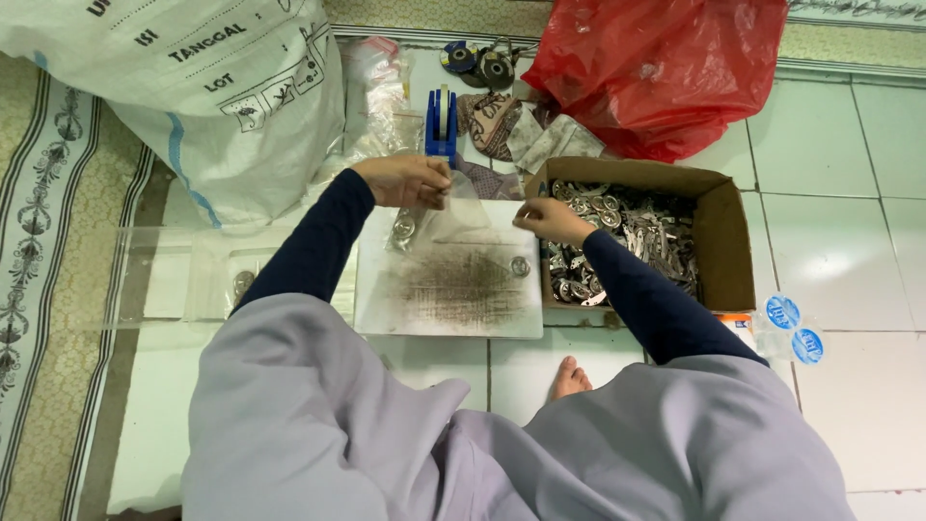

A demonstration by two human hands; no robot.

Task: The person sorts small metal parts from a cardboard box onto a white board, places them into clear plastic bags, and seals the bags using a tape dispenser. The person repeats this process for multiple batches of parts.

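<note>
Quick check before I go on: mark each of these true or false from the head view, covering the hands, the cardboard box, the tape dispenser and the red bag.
1. The left hand holds a clear plastic bag over the white board. True.
2. The cardboard box is empty. False: it is full of small metal pieces.
3. The blue tape dispenser stands beyond the left hand. True.
4. The red plastic bag lies to the person's left. False: it lies at the upper right, behind the box.
5. The right hand rests on the floor. False: it is raised at the box's near left corner, pinching the bag's edge.
</note>
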